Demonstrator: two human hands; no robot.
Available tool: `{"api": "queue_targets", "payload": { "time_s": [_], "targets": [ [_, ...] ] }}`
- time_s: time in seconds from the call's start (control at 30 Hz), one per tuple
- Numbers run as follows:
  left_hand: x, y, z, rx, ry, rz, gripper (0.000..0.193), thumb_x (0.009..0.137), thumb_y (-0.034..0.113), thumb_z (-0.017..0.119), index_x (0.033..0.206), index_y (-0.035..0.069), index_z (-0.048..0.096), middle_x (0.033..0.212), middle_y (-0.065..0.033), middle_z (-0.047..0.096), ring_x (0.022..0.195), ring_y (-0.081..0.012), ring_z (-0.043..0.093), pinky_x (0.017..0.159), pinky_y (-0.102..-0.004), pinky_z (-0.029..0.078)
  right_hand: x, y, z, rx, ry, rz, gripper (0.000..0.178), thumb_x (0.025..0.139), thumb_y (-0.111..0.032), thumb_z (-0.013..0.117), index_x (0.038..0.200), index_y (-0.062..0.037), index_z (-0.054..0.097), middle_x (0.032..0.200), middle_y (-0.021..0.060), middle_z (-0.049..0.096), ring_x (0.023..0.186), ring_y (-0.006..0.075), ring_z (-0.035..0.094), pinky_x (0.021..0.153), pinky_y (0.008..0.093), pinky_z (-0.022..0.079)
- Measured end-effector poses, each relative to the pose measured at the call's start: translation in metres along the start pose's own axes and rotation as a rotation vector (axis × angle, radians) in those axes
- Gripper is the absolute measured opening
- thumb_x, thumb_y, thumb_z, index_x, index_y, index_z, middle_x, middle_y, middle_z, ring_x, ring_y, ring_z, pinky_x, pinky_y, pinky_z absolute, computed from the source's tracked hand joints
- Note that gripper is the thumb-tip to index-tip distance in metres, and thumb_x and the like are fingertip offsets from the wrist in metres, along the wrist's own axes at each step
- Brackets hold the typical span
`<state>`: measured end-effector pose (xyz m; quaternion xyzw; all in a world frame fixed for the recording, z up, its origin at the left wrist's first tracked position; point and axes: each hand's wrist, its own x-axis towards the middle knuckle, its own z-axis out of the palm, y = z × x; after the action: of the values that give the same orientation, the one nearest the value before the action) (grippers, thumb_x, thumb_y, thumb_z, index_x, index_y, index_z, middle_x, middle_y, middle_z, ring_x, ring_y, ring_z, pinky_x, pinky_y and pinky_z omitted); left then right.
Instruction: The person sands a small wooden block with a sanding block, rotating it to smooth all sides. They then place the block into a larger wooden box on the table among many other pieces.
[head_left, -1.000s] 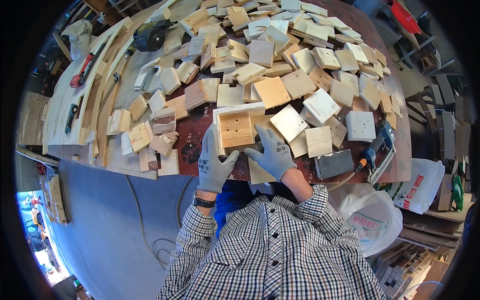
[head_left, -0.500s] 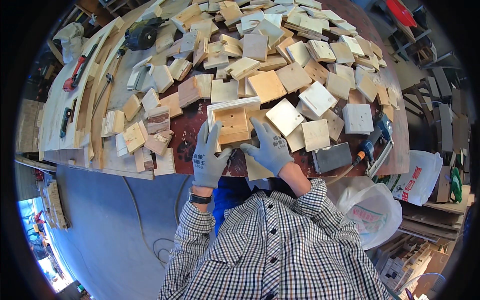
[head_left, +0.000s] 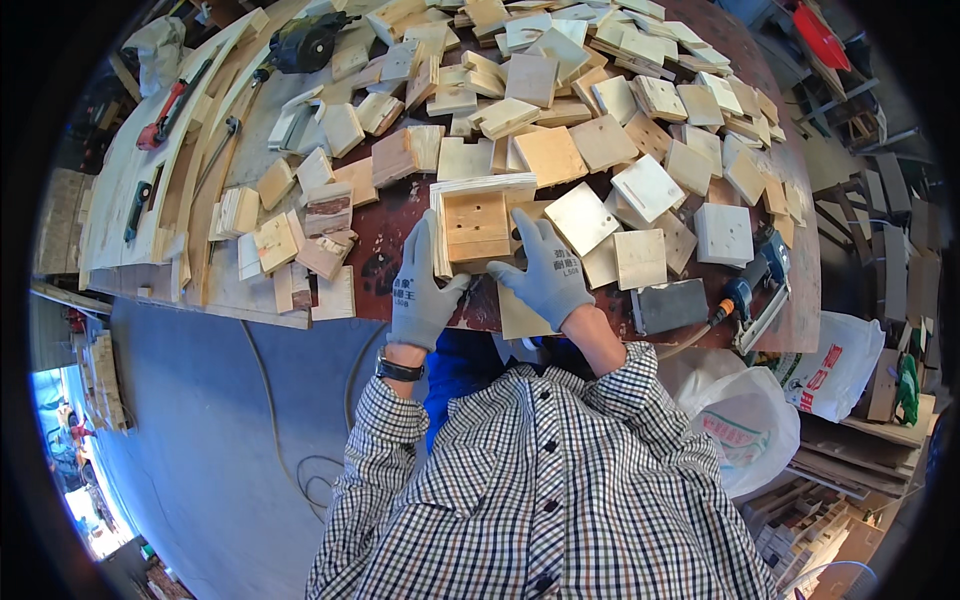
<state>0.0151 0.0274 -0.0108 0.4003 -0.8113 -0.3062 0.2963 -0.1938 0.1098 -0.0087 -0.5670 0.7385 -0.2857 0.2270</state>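
Observation:
On the front edge of the table, a small wooden block (head_left: 476,222) with dark holes lies in the corner of an L-shaped plywood edging (head_left: 485,187). My left hand (head_left: 425,290), in a grey glove, has its fingers along the left strip and its thumb near the front. From the other side my right hand (head_left: 548,275), gloved alike, closes in with fingers by the block's right side and thumb at its near edge. Between them the two hands hold the piece. Undersides of the fingers are hidden.
Many loose wooden blocks (head_left: 550,157) are heaped across the red-brown table (head_left: 375,225). At right lie a pneumatic nailer (head_left: 750,285) with its hose and a dark grey block (head_left: 670,307). Long boards, a red-handled tool (head_left: 165,120) and a black power tool (head_left: 305,43) occupy the left.
The whole view has shifted slightly. The block and edging look squarer to the table edge, and both hands stay at their sides.

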Motion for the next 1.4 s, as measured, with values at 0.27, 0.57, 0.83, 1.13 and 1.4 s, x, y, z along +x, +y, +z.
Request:
{"api": "queue_targets", "payload": {
  "time_s": [0.27, 0.57, 0.83, 1.13, 1.4],
  "targets": [
    [0.001, 0.001, -0.003, -0.005, -0.01, -0.02, 0.107, 0.079, 0.014, 0.092, 0.168, 0.007, 0.033, 0.164, -0.022, 0.045, 0.149, -0.0398, 0.048, 0.122, -0.0455, 0.045, 0.003, 0.001, 0.001, 0.019, 0.033, -0.052, 0.092, 0.088, -0.042, 0.085, 0.162, -0.012, 0.04, 0.144, 0.0209, 0.055, 0.129, 0.0403, 0.062, 0.107, 0.0487, 0.054],
    [0.01, 0.016, -0.003, 0.113, -0.034, 0.006, 0.075, 0.08, 0.013, 0.088, 0.15, 0.015, 0.061, 0.152, -0.0171, 0.055, 0.133, -0.0401, 0.062, 0.107, -0.0444, 0.057, 0.002, 0.01, 0.006, 0.079, 0.058, -0.051, 0.092, 0.085, -0.036, 0.088, 0.164, -0.0155, 0.044, 0.137, 0.0163, 0.061, 0.126, 0.0379, 0.063, 0.107, 0.0481, 0.053],
    [0.012, 0.014, 0.0, 0.126, 0.001, 0.032, 0.075, 0.079, 0.013, 0.088, 0.149, 0.012, 0.061, 0.148, -0.0178, 0.058, 0.131, -0.0395, 0.063, 0.108, -0.0441, 0.056, 0.004, 0.012, 0.002, 0.124, 0.021, -0.043, 0.088, 0.088, -0.036, 0.086, 0.162, -0.0132, 0.045, 0.14, 0.018, 0.058, 0.128, 0.039, 0.061, 0.108, 0.0473, 0.052],
    [0.012, 0.009, 0.0, 0.222, -0.004, 0.073, 0.063, 0.087, 0.031, 0.086, 0.144, 0.014, 0.063, 0.149, -0.0226, 0.057, 0.125, -0.0434, 0.066, 0.099, -0.0474, 0.059, 0.002, 0.004, -0.002, 0.053, -0.007, -0.03, 0.088, 0.089, -0.044, 0.084, 0.162, -0.0116, 0.045, 0.14, 0.0199, 0.06, 0.127, 0.0398, 0.061, 0.109, 0.0483, 0.051],
    [0.018, 0.026, -0.03, 0.11, -0.13, -0.026, 0.078, 0.094, 0.029, 0.082, 0.163, 0.015, 0.047, 0.16, -0.0223, 0.051, 0.133, -0.0378, 0.065, 0.102, -0.0423, 0.06, 0.001, 0.013, 0.002, 0.012, 0.013, -0.099, 0.096, 0.087, -0.047, 0.084, 0.165, -0.0104, 0.042, 0.141, 0.0197, 0.058, 0.128, 0.0399, 0.061, 0.108, 0.0492, 0.052]
  ]
}}
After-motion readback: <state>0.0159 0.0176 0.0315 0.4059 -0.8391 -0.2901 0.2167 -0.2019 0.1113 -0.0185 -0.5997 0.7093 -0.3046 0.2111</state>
